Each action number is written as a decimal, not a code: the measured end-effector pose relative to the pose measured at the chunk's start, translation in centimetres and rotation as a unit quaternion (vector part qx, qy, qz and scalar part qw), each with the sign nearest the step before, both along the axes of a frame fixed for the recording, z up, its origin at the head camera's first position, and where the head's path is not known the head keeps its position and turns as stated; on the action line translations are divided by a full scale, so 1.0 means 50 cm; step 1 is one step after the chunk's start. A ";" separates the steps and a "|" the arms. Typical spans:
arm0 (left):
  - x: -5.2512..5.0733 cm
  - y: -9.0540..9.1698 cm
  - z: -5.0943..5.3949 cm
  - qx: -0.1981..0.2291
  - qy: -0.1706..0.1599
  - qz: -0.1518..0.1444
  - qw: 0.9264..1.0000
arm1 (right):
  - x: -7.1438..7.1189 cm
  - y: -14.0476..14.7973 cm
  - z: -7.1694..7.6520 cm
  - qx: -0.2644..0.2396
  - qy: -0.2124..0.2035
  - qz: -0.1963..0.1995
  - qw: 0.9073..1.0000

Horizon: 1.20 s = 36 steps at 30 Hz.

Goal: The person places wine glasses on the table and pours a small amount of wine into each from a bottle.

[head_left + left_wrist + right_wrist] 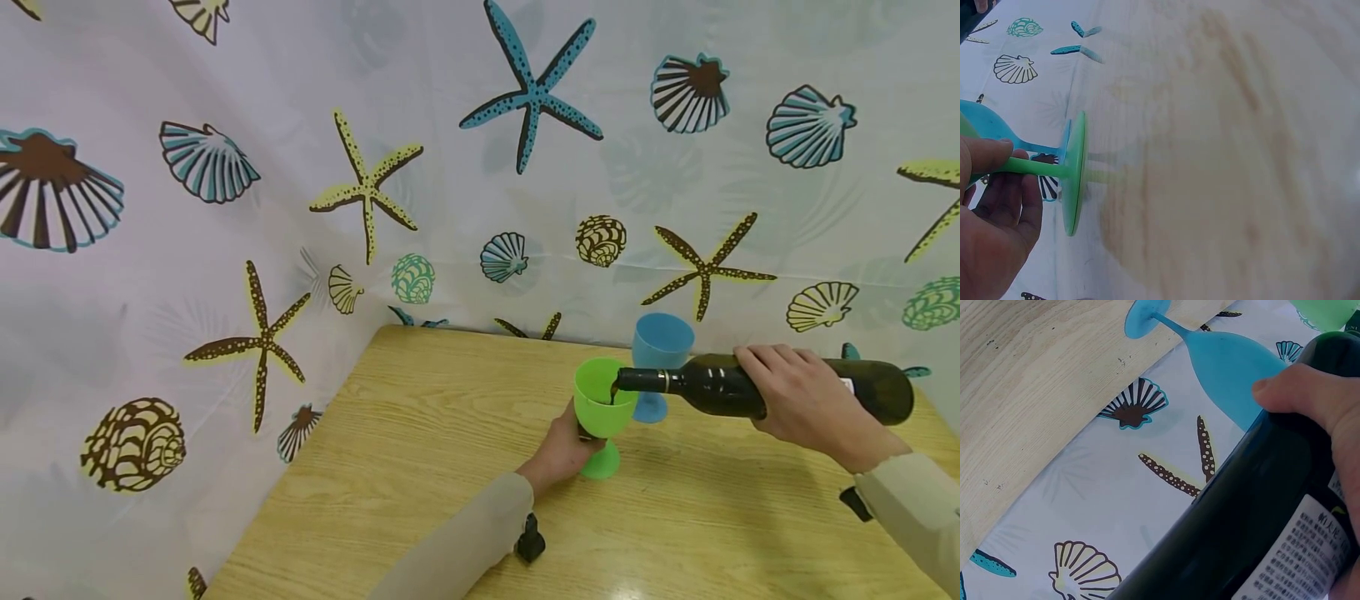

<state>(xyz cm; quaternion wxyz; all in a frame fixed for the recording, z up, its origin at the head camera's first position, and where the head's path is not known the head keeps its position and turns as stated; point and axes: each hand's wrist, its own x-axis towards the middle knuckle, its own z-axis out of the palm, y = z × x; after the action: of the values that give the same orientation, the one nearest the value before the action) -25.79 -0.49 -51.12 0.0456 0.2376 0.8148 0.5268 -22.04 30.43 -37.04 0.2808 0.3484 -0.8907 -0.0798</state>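
A dark wine bottle [720, 385] lies nearly level in my right hand [806, 400], its neck over the rim of a green goblet [603, 408]. Dark liquid runs from the bottle's mouth into the goblet. My left hand [562, 450] grips the goblet low on its bowl and stem, and the left wrist view shows the thumb and fingers around the green stem [1029, 166]. Behind the green goblet stands a blue goblet [663, 354], upright on the table. In the right wrist view, my thumb [1291, 390] lies along the bottle [1260, 481], whose white label is partly visible.
The wooden table [450, 392] meets a white curtain [450, 167] printed with starfish and shells at its back and left edges. The blue goblet stands close to the bottle's neck, near the table's back edge.
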 end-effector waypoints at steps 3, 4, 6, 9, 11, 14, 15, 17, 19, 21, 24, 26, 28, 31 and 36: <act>-0.001 0.000 0.000 0.000 0.000 0.000 1.000 | 0.000 -0.001 0.000 -0.003 0.000 0.000 1.000; -0.002 0.000 -0.001 0.001 0.000 -0.001 1.000 | 0.000 -0.001 0.000 -0.003 0.002 0.001 1.000; -0.002 -0.001 -0.001 0.002 0.000 -0.001 1.000 | -0.001 -0.001 0.000 -0.004 0.004 0.002 1.000; -0.003 -0.002 -0.001 0.002 0.001 -0.002 1.000 | -0.001 0.000 0.000 -0.004 0.005 0.004 1.000; -0.003 -0.002 -0.001 0.001 0.000 -0.002 1.000 | -0.001 0.000 0.000 -0.003 0.004 0.003 1.000; -0.003 -0.002 0.000 0.000 -0.002 -0.002 1.000 | -0.001 -0.001 0.000 -0.004 0.003 0.003 1.000; -0.003 -0.002 0.000 0.000 -0.001 -0.002 1.000 | -0.001 -0.001 0.000 -0.005 0.004 0.004 1.000; -0.002 -0.003 0.002 0.002 -0.003 -0.003 1.000 | 0.000 -0.002 -0.001 -0.006 0.003 0.005 1.000; 0.000 -0.003 0.003 0.003 -0.005 -0.004 1.000 | 0.000 -0.002 -0.002 -0.006 0.002 0.005 1.000; 0.002 -0.003 0.005 0.004 -0.008 -0.004 1.000 | 0.001 -0.002 -0.003 -0.005 0.000 0.005 1.000; 0.002 -0.003 0.004 0.006 -0.010 -0.005 1.000 | 0.001 -0.002 -0.003 -0.004 -0.001 0.003 1.000; 0.001 -0.003 0.002 0.007 -0.010 -0.005 1.000 | 0.001 -0.003 -0.003 -0.004 -0.001 0.001 1.000; 0.000 -0.003 0.000 0.008 -0.009 -0.005 1.000 | 0.000 -0.003 -0.002 -0.004 -0.001 0.000 1.000; -0.002 -0.003 -0.004 0.008 -0.007 -0.007 1.000 | 0.000 -0.004 -0.003 -0.005 -0.001 0.000 1.000; -0.004 -0.004 -0.004 0.006 -0.006 -0.009 1.000 | 0.001 -0.005 -0.003 -0.005 -0.001 -0.001 1.000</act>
<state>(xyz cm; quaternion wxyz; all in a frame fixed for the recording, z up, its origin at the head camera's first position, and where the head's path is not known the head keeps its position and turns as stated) -25.98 -0.67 -51.32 0.0536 0.2421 0.8091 0.5329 -21.99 30.19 -37.18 0.2815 0.3466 -0.8916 -0.0750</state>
